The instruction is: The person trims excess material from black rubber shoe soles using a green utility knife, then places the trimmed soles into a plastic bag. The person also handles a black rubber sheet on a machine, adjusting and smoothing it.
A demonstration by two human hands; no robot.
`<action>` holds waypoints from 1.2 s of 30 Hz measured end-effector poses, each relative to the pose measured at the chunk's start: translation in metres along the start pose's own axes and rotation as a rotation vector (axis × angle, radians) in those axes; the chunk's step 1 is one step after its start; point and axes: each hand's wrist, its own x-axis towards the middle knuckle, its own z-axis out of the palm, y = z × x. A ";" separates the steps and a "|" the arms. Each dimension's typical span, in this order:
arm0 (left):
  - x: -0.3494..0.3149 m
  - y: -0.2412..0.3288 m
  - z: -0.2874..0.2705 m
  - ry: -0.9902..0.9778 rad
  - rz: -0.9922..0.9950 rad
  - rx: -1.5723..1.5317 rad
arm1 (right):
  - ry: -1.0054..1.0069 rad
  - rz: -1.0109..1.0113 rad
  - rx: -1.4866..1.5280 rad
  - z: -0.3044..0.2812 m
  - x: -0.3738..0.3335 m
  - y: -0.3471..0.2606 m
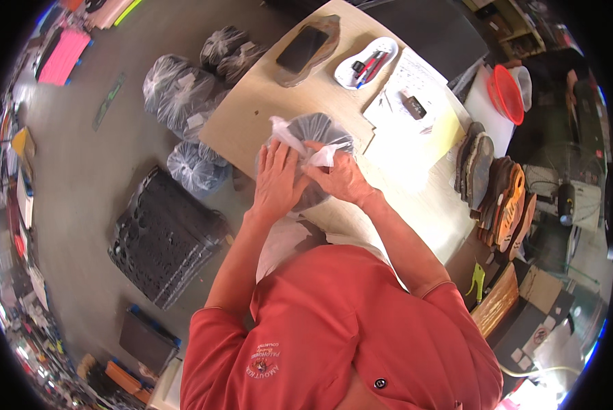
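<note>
A clear plastic bag with dark contents sits at the table's near edge, its mouth gathered at the top. My left hand lies over the bag's left side, fingers long and close together, with one whitish twisted end sticking out beyond them. My right hand is bent round the gathered plastic, and another whitish end shows at its fingers. Both hands are closed on the bag, thumbs near each other at its middle. What exactly is inside the bag cannot be made out.
On the wooden table lie a dark phone, a white tray with pens, and papers. Shoe-sole-shaped pieces stack at the right, near a red basket. Filled bags and a black bundle are on the floor.
</note>
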 end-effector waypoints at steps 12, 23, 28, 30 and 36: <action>-0.012 -0.001 -0.010 0.014 0.014 -0.017 | 0.334 -0.181 0.059 -0.026 -0.078 0.017; -0.071 0.066 -0.031 0.001 -0.081 -0.387 | 0.690 -0.786 0.336 -0.118 -0.201 -0.153; -0.072 0.098 -0.021 -0.382 0.258 -0.632 | 0.937 -1.066 0.180 -0.109 -0.246 -0.209; -0.069 0.098 -0.023 -0.550 0.372 -0.580 | 1.030 -1.073 0.095 -0.093 -0.258 -0.222; -0.060 0.122 -0.037 -0.608 0.569 -0.718 | 1.280 -0.997 -0.147 -0.042 -0.308 -0.249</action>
